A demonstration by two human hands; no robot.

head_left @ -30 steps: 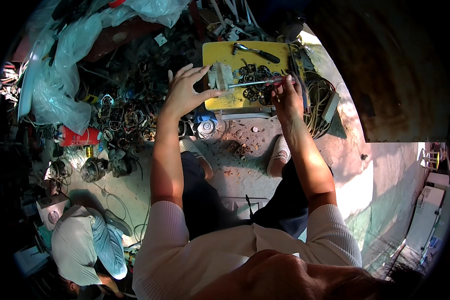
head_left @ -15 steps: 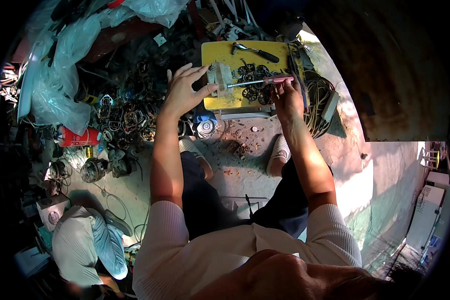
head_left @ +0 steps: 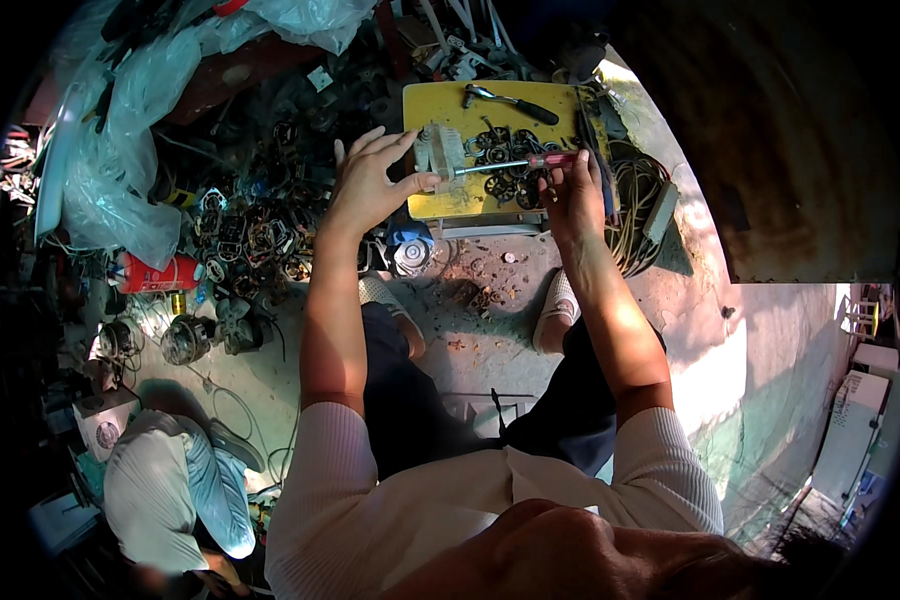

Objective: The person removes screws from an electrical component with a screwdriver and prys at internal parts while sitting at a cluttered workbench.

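Observation:
My left hand (head_left: pixel 372 184) holds a pale, ribbed, blocky part (head_left: pixel 438 152) between thumb and fingers at the left side of a yellow tabletop (head_left: pixel 427 106). In my right hand (head_left: pixel 577 200) is a screwdriver (head_left: pixel 502 167) with a reddish handle, gripped by the fingertips. Its metal shaft points left, and the tip meets the pale part's lower right side; the exact contact spot is too small to make out. Behind the shaft lie several dark, round, spoked parts (head_left: pixel 511 190). A ratchet wrench (head_left: pixel 513 102) with a black handle rests near the tabletop's far edge.
Dark motor-like parts (head_left: pixel 270 230) are heaped on the left, near a red container (head_left: pixel 157 273) and clear plastic sheeting (head_left: pixel 135 150). Coiled cable (head_left: pixel 632 215) lies right of the tabletop. Another person (head_left: pixel 165 480) crouches at the lower left. Small debris (head_left: pixel 480 297) dots the floor.
My right fingers have shifted on the screwdriver handle, which looks slightly turned. The left hand and the pale part stay nearly still.

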